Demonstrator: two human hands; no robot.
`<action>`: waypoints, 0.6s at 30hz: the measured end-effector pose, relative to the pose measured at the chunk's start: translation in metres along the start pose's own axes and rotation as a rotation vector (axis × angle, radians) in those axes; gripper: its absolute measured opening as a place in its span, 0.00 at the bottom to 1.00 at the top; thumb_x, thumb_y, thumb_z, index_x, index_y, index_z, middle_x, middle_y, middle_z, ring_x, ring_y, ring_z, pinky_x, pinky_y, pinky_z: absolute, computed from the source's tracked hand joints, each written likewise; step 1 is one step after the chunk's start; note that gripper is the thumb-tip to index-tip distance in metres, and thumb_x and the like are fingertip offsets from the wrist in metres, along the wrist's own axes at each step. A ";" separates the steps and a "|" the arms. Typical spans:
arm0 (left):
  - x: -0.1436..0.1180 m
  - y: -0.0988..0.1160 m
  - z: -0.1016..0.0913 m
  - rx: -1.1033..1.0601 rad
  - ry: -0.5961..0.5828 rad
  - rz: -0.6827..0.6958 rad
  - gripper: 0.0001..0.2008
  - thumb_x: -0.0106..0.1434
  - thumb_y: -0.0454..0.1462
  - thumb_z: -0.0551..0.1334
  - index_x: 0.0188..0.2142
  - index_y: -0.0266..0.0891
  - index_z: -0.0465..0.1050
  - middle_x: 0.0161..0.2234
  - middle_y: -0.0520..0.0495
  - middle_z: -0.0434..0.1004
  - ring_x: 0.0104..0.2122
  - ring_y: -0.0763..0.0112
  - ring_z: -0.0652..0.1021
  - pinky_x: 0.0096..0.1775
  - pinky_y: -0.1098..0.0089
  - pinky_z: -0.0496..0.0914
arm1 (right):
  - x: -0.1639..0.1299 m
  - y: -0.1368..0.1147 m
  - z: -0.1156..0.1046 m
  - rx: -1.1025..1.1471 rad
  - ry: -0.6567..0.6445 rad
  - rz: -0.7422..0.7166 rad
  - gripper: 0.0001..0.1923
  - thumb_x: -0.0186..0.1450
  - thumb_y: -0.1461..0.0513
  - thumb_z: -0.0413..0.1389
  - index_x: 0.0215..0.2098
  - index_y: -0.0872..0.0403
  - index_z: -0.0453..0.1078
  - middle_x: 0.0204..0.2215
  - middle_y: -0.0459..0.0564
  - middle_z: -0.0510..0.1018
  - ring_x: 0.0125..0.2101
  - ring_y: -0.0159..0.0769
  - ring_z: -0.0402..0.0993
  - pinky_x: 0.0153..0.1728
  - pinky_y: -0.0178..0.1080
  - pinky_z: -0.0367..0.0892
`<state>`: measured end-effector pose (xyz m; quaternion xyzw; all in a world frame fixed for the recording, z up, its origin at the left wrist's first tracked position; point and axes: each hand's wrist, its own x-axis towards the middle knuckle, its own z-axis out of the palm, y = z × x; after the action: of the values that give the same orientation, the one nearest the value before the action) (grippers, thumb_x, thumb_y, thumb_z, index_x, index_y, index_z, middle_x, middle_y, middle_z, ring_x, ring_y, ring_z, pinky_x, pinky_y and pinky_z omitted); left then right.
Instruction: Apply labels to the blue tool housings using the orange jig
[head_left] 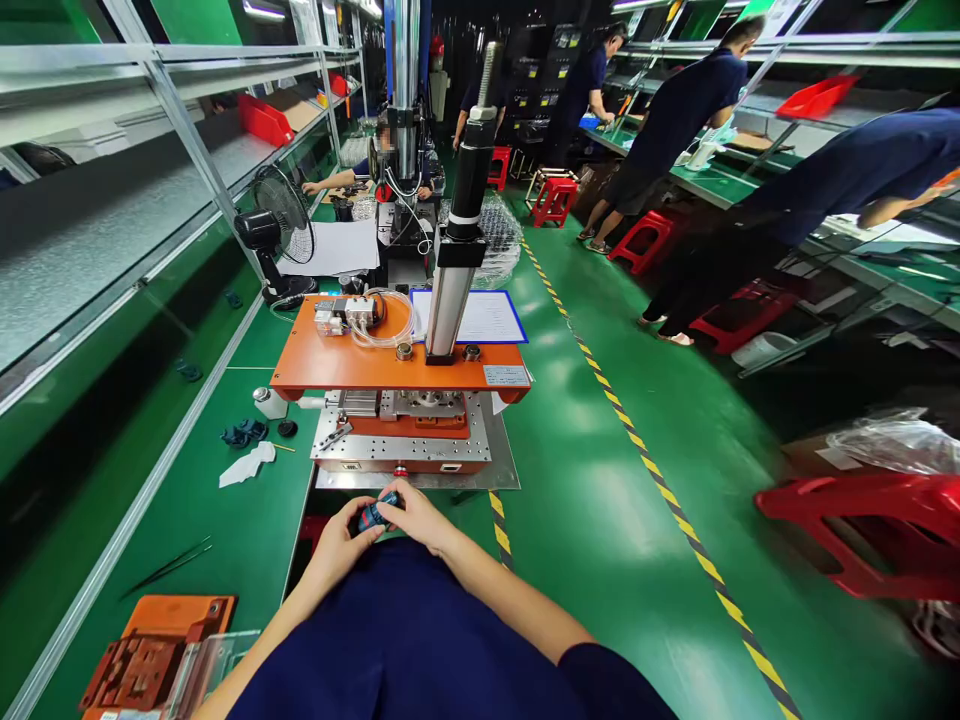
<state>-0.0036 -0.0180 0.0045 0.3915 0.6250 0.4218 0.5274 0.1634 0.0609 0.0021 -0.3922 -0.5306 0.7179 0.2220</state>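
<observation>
Close to my body, in front of the press, both hands grip a small dark blue part with a red patch [371,516]; its exact kind I cannot make out. My left hand [341,540] wraps it from the left, thumb and fingers closed on it. My right hand [416,517] pinches its right end. Just beyond stands the press [397,372] with an orange top plate, an upright cylinder [452,290] and a drilled metal base [409,452]. On the green bench [247,540] to the left lie similar dark blue parts [244,432].
Beside those parts are a white bottle [270,403], a black cap [287,428] and a white tissue [247,464]. Tweezers [171,565] and an orange fixture [150,650] lie nearer. A black fan [277,225] stands behind. Several co-workers, one a person bending [810,190], work at the right and back.
</observation>
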 end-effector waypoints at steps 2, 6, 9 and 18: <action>0.000 0.002 0.002 0.011 0.008 0.012 0.26 0.50 0.44 0.74 0.48 0.38 0.77 0.48 0.40 0.81 0.49 0.56 0.79 0.57 0.58 0.68 | 0.001 0.001 -0.002 0.006 -0.001 -0.004 0.18 0.59 0.51 0.65 0.40 0.52 0.68 0.34 0.44 0.72 0.32 0.32 0.71 0.31 0.36 0.72; 0.000 0.009 0.007 0.021 0.030 -0.006 0.26 0.49 0.44 0.74 0.47 0.39 0.78 0.47 0.42 0.81 0.49 0.55 0.79 0.57 0.57 0.68 | 0.002 0.002 -0.007 0.019 -0.004 0.000 0.18 0.59 0.52 0.65 0.39 0.52 0.68 0.33 0.43 0.72 0.31 0.31 0.71 0.31 0.36 0.72; 0.002 0.014 0.010 0.020 0.025 -0.026 0.26 0.48 0.44 0.75 0.46 0.39 0.78 0.47 0.42 0.82 0.49 0.54 0.79 0.57 0.56 0.68 | 0.002 0.002 -0.011 0.032 -0.011 0.010 0.18 0.59 0.52 0.65 0.40 0.53 0.68 0.32 0.43 0.73 0.30 0.30 0.71 0.31 0.36 0.71; 0.010 0.012 0.017 0.040 0.011 -0.016 0.26 0.49 0.44 0.74 0.47 0.39 0.78 0.47 0.41 0.82 0.47 0.54 0.80 0.56 0.56 0.69 | 0.003 0.001 -0.023 0.052 -0.014 0.019 0.19 0.59 0.50 0.66 0.39 0.53 0.69 0.31 0.42 0.73 0.30 0.30 0.71 0.30 0.35 0.70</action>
<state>0.0126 -0.0022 0.0108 0.3949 0.6393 0.4071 0.5193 0.1798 0.0767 -0.0027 -0.3862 -0.5094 0.7363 0.2217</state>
